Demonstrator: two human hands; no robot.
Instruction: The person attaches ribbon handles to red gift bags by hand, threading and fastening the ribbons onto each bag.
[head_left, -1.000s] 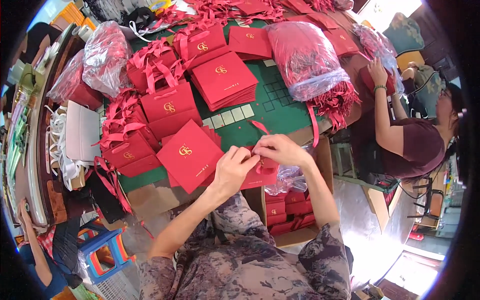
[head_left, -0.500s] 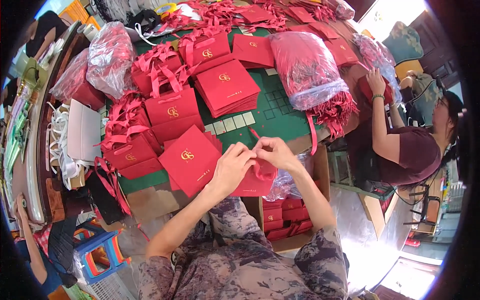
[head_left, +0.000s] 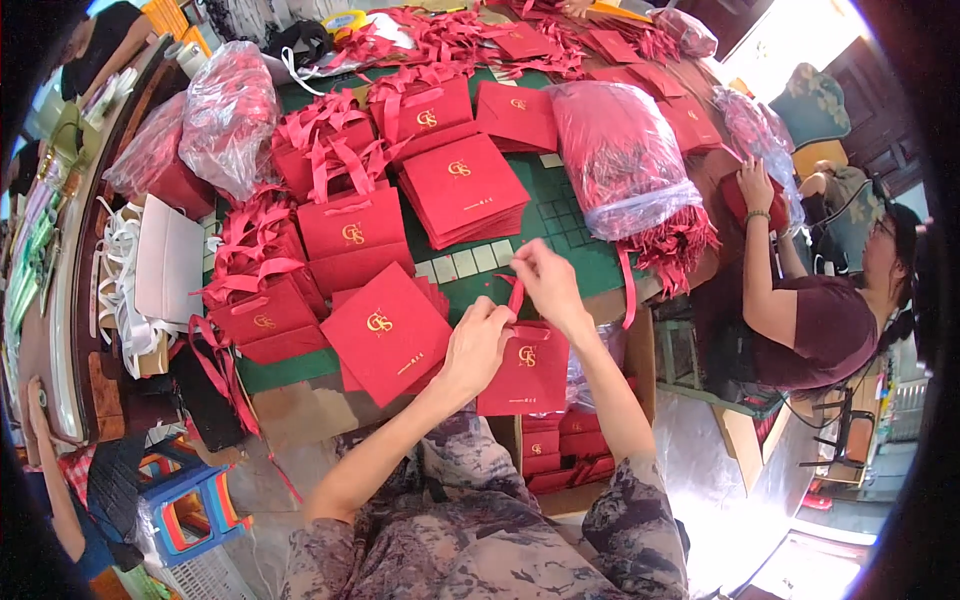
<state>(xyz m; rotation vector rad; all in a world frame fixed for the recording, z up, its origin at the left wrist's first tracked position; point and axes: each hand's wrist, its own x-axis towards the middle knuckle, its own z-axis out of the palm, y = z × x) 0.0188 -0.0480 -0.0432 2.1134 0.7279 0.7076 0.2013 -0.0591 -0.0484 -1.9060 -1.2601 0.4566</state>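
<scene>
A small red paper gift bag (head_left: 523, 385) with a gold emblem hangs at the table's front edge. My left hand (head_left: 478, 345) is closed on its upper left edge. Above it, my right hand (head_left: 547, 283) pinches a red ribbon (head_left: 516, 296) that rises from the bag's top. Just left of my left hand, flat red bags (head_left: 388, 333) lie fanned in a pile. Behind them is a neat stack of red bags (head_left: 465, 190). To the left stand several bags with ribbon handles (head_left: 352, 235).
A green cutting mat (head_left: 540, 180) covers the table. A plastic sack of red ribbons (head_left: 630, 160) lies at the right back. Below the edge is a carton (head_left: 640, 370) holding red bags. A white box (head_left: 167, 260) stands at left; a co-worker (head_left: 810, 300) sits at right.
My right hand has moved up and away from my left hand, drawing the ribbon upward. The bag now hangs more upright, with its emblem showing.
</scene>
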